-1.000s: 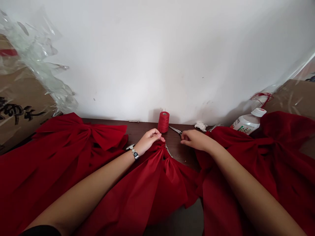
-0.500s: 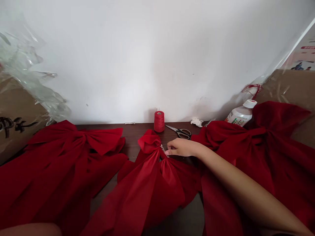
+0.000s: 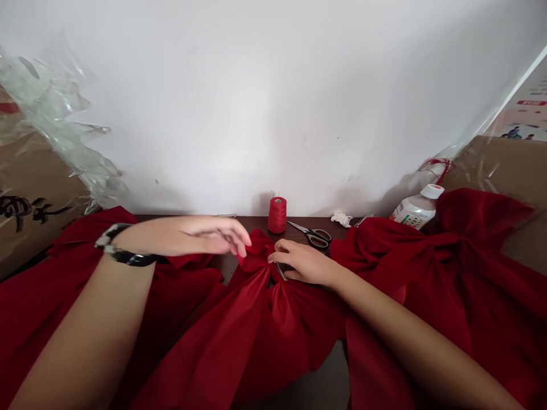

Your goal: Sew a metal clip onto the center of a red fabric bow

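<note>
A gathered red fabric bow (image 3: 273,341) lies on the dark table in front of me, its tails spreading toward me. A slim silver metal clip (image 3: 281,271) sits at its gathered middle. My right hand (image 3: 305,263) is closed on this clip, thumb at its lower end and fingers bent over the upper part. Above the bow's left side is my left hand (image 3: 213,236), slightly smeared, fingers loosely curved and holding nothing. Its fingertips are close to the bow's upper loop (image 3: 256,250); whether they touch it I cannot tell. A dark band circles the left wrist.
A red thread spool (image 3: 277,215) and black-handled scissors (image 3: 314,233) stand and lie behind the bow. Larger red bows (image 3: 427,267) flank it on both sides. A white-capped bottle (image 3: 414,209), crumpled white tissue (image 3: 341,218) and plastic-covered cardboard (image 3: 34,165) line the wall.
My left hand has come in from the lower left edge to beside the bow's upper loop. My right hand has shifted slightly left, its fingers reaching farther over the clip.
</note>
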`<control>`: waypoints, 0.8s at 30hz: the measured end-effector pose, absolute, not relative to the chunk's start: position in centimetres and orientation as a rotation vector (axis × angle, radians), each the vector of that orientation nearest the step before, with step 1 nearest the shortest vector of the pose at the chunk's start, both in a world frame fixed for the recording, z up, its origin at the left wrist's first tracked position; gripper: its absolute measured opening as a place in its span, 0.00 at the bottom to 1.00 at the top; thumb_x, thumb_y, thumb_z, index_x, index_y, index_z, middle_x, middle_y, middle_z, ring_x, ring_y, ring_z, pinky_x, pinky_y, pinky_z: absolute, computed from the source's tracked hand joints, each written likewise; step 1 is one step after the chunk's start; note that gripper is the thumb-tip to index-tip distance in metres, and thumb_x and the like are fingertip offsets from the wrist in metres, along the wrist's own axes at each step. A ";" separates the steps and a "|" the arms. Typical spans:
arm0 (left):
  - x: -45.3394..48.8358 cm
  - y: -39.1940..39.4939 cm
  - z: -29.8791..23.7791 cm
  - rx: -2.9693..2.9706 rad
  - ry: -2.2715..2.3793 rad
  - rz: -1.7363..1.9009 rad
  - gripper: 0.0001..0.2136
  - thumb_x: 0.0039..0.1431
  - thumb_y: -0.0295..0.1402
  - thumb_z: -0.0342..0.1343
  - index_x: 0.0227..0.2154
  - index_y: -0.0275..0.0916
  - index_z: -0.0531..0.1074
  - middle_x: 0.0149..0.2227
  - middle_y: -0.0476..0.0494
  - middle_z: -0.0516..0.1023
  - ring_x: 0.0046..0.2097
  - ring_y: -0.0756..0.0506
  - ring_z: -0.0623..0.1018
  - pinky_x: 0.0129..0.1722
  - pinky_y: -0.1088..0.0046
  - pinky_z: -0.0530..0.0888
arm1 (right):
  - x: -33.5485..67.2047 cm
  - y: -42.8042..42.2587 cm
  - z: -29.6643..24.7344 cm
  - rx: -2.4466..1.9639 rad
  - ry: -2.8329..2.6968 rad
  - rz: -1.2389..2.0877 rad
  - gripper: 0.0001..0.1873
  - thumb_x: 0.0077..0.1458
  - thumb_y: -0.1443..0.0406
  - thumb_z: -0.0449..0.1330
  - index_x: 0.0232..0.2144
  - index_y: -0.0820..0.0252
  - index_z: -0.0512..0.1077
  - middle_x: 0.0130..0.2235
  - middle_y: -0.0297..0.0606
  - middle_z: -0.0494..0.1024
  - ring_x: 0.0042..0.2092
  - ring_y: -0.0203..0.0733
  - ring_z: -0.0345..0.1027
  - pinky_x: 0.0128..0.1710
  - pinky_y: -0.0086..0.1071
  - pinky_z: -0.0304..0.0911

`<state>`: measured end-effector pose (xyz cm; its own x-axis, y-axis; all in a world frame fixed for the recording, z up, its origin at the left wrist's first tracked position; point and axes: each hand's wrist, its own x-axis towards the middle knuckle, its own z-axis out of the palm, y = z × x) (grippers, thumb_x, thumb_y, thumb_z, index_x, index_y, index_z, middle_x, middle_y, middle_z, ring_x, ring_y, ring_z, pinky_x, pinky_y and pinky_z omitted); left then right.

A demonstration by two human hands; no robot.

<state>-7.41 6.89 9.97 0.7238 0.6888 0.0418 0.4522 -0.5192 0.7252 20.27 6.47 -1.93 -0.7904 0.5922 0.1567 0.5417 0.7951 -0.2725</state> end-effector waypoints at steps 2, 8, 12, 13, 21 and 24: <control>-7.1 7.3 10.2 2.087 0.866 0.140 0.14 0.49 0.39 0.65 0.40 0.44 0.79 0.38 0.43 0.83 0.38 0.42 0.81 0.38 0.72 0.75 | 20.1 6.5 -2.1 -0.769 -2.700 0.284 0.15 0.57 0.65 0.60 0.48 0.56 0.70 0.49 0.44 0.66 0.49 0.44 0.63 0.49 0.36 0.62; -7.7 6.3 12.1 2.003 0.694 0.024 0.37 0.36 0.33 0.72 0.55 0.49 0.70 0.56 0.44 0.73 0.57 0.35 0.72 0.54 0.66 0.70 | 19.5 5.2 0.9 -0.683 -2.246 0.410 0.10 0.62 0.58 0.56 0.39 0.60 0.68 0.43 0.43 0.70 0.47 0.42 0.64 0.50 0.34 0.59; -8.4 4.4 13.4 2.081 0.629 0.277 0.40 0.29 0.29 0.73 0.53 0.46 0.71 0.55 0.45 0.74 0.57 0.32 0.71 0.55 0.62 0.70 | 18.7 3.4 4.6 -0.845 -1.987 0.486 0.11 0.65 0.58 0.51 0.38 0.61 0.65 0.38 0.38 0.72 0.39 0.37 0.65 0.42 0.29 0.60; -8.3 4.0 13.4 2.082 0.642 0.343 0.37 0.34 0.30 0.72 0.53 0.45 0.71 0.54 0.45 0.75 0.57 0.32 0.72 0.55 0.61 0.70 | 18.5 3.1 5.5 -0.873 -1.961 0.509 0.11 0.65 0.58 0.50 0.39 0.61 0.64 0.37 0.37 0.72 0.37 0.36 0.65 0.40 0.27 0.60; -8.8 4.4 13.0 1.671 0.962 0.916 0.28 0.42 0.38 0.69 0.49 0.46 0.70 0.44 0.45 0.82 0.44 0.37 0.80 0.40 0.67 0.77 | 18.3 0.9 11.5 -0.795 -2.106 0.890 0.20 0.58 0.50 0.57 0.40 0.60 0.63 0.34 0.32 0.69 0.35 0.33 0.62 0.36 0.25 0.58; -9.9 4.5 13.2 1.579 0.947 0.898 0.27 0.41 0.37 0.69 0.48 0.47 0.72 0.40 0.48 0.83 0.42 0.39 0.81 0.37 0.70 0.77 | 18.8 -0.2 13.3 -0.861 -2.206 0.840 0.18 0.54 0.53 0.63 0.36 0.61 0.64 0.35 0.32 0.70 0.35 0.33 0.63 0.35 0.24 0.58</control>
<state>-9.87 4.48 13.25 0.4076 0.9095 0.0823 0.1310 -0.1474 0.9804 18.80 -0.16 13.30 -0.5963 0.7408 0.3093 0.3474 0.5855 -0.7325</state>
